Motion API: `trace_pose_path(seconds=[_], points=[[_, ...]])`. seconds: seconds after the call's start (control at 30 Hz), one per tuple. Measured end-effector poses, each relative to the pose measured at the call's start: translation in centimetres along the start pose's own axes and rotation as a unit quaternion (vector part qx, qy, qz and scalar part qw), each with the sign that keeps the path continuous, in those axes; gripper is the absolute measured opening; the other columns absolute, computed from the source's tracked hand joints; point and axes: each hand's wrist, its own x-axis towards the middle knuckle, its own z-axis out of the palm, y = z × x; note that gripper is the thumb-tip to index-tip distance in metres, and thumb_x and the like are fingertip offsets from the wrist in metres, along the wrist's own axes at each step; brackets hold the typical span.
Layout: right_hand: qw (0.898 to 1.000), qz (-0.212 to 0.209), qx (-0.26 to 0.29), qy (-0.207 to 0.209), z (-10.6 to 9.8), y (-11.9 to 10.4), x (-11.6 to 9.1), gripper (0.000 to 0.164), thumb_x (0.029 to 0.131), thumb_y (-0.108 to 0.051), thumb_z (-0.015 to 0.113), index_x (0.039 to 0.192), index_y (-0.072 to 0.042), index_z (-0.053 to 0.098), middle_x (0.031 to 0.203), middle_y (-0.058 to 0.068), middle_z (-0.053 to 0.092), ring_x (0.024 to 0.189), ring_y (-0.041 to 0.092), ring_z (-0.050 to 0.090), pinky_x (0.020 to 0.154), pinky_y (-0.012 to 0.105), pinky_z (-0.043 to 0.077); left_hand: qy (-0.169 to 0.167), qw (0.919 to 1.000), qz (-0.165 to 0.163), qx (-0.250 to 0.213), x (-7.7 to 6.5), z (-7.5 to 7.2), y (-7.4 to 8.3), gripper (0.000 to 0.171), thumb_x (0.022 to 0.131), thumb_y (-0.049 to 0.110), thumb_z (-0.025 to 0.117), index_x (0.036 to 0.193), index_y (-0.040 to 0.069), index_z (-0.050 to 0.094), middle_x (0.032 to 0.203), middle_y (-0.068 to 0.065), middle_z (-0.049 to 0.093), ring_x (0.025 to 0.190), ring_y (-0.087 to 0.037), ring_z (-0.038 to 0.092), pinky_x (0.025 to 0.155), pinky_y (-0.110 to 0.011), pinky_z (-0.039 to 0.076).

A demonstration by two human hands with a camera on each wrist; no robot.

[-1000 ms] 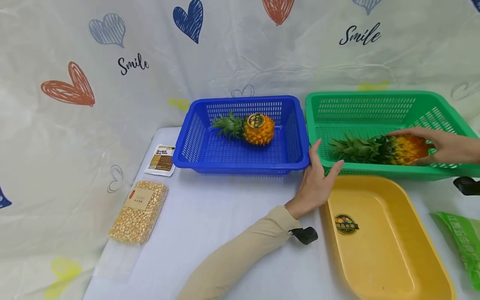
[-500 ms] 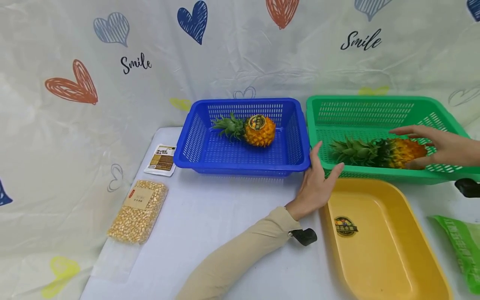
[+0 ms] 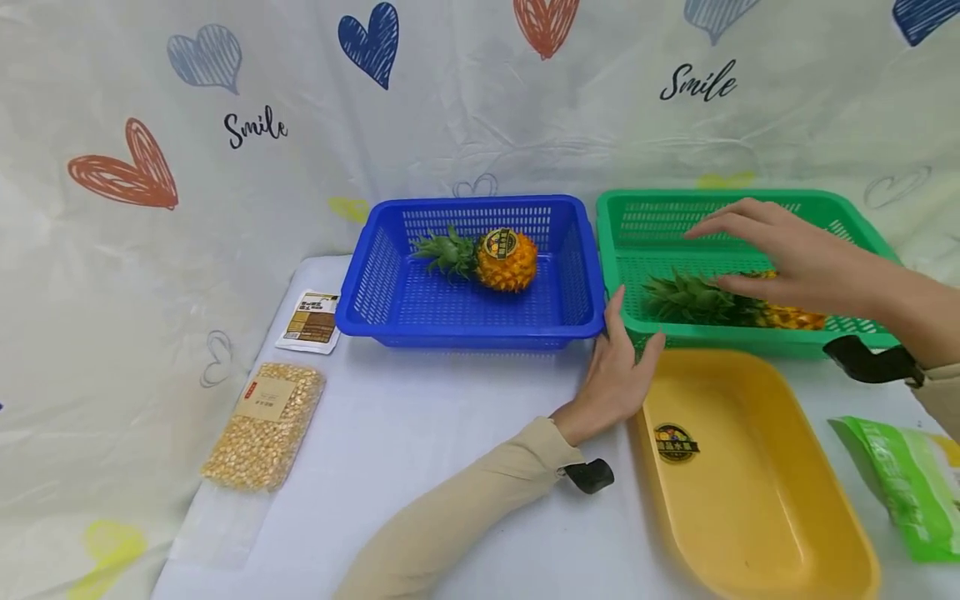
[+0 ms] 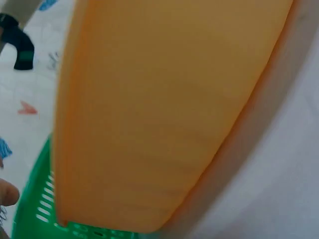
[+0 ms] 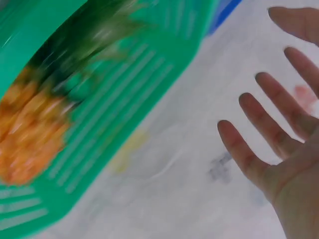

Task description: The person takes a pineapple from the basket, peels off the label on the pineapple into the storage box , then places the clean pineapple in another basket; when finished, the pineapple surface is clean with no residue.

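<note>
In the head view my left hand (image 3: 611,379) lies beside the front corner where the blue basket (image 3: 472,335) and the green basket (image 3: 750,337) meet, thumb spread and fingers near the blue rim. Whether it presses on the rim is hard to tell. My right hand (image 3: 802,258) hovers over the green basket with fingers spread, holding nothing. Below it a pineapple (image 3: 693,300) lies on its side in that basket, partly hidden by the hand. Another pineapple (image 3: 507,265), with a round label, lies in the blue basket. Spread fingers also show in the right wrist view.
A yellow tray (image 3: 720,467) with a label stands in front of the green basket. To its right lies a green packet (image 3: 900,483). At the left are a bag of corn kernels (image 3: 262,429) and a small white-and-brown packet (image 3: 310,322). A printed curtain hangs behind.
My right hand has let go of the pineapple in the green basket and risen up and to the left. The left hand stays in its place by the baskets.
</note>
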Motion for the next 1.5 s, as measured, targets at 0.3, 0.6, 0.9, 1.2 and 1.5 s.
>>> trace_pose_path(seconds=[0.3, 0.6, 0.9, 1.2, 1.5], points=[[0.993, -0.111, 0.008, 0.035, 0.6, -7.0, 4.4, 0.061, 0.085, 0.008, 0.081, 0.139, -0.006, 0.057, 0.138, 0.015, 0.055, 0.124, 0.036, 0.05, 0.094, 0.053, 0.044, -0.156, 0.9831, -0.059, 0.075, -4.0, -5.9, 2.8, 0.082, 0.107, 0.061, 0.043, 0.168, 0.025, 0.002, 0.173, -0.008, 0.013, 0.148, -0.02, 0.041, 0.115, -0.039, 0.043], [0.993, -0.11, 0.021, 0.033, 1.8, -9.2, 6.7, 0.049, 0.092, 0.003, 0.076, 0.137, -0.006, 0.058, 0.136, 0.014, 0.055, 0.122, 0.034, 0.052, 0.096, 0.054, 0.047, -0.115, 0.9785, 0.107, 0.133, -6.7, -16.4, 2.3, 0.031, 0.107, 0.028, 0.062, 0.132, 0.01, 0.057, 0.129, -0.007, 0.055, 0.109, -0.016, 0.062, 0.086, -0.03, 0.057], [0.996, -0.071, 0.055, 0.025, 3.4, -9.6, 8.3, 0.044, 0.096, -0.003, 0.074, 0.136, -0.006, 0.058, 0.133, 0.012, 0.055, 0.121, 0.029, 0.05, 0.097, 0.049, 0.046, 0.192, 0.9148, 0.157, 0.319, -6.6, -29.2, -2.5, 0.045, 0.086, 0.02, 0.089, 0.116, -0.002, 0.065, 0.119, -0.022, 0.056, 0.117, -0.038, 0.052, 0.097, -0.051, 0.047], [0.988, 0.019, 0.156, -0.011, 5.7, -8.4, 12.2, 0.046, 0.1, -0.009, 0.071, 0.141, 0.0, 0.052, 0.144, 0.017, 0.051, 0.127, 0.035, 0.051, 0.107, 0.054, 0.045, 0.173, 0.9464, 0.003, 0.273, -5.9, -31.9, -6.3, 0.086, 0.087, 0.039, 0.086, 0.152, 0.005, 0.043, 0.15, -0.024, 0.033, 0.138, -0.04, 0.035, 0.112, -0.06, 0.037], [0.97, 0.109, 0.213, -0.048, 7.6, -6.6, 16.6, 0.064, 0.098, -0.012, 0.074, 0.15, 0.003, 0.041, 0.154, 0.024, 0.04, 0.139, 0.041, 0.043, 0.113, 0.056, 0.04, 0.152, 0.9711, -0.061, 0.173, -5.0, -31.4, -8.3, 0.094, 0.092, 0.045, 0.08, 0.162, 0.009, 0.029, 0.167, -0.021, 0.022, 0.152, -0.039, 0.025, 0.123, -0.063, 0.022]])
